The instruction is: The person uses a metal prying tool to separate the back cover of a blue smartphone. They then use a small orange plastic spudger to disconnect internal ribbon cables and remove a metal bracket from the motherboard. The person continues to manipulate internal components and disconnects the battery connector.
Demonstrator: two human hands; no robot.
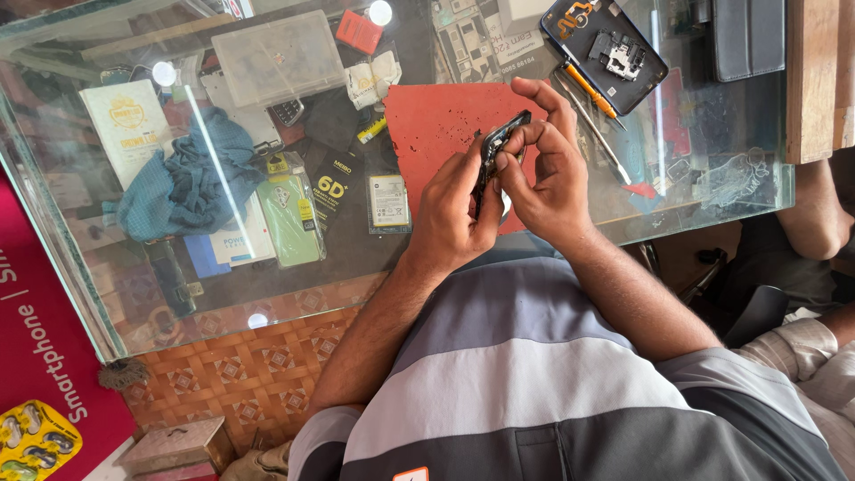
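Note:
Both my hands hold a dark phone frame (497,142) edge-on, just above a red mat (436,125) on the glass counter. My left hand (450,209) grips its lower part from the left. My right hand (548,169) pinches its upper part from the right, index finger curled over the top. An opened black phone body (606,49) with exposed parts lies at the far side, beyond my right hand. Next to that phone body rests an orange-handled screwdriver (590,89).
Through the glass counter (748,191) I see a blue cloth (191,178), boxed accessories, a clear plastic box (280,53) and a small battery (389,203). A wooden post (812,76) stands at the right. Another person's arm (824,214) and knee are at the right edge.

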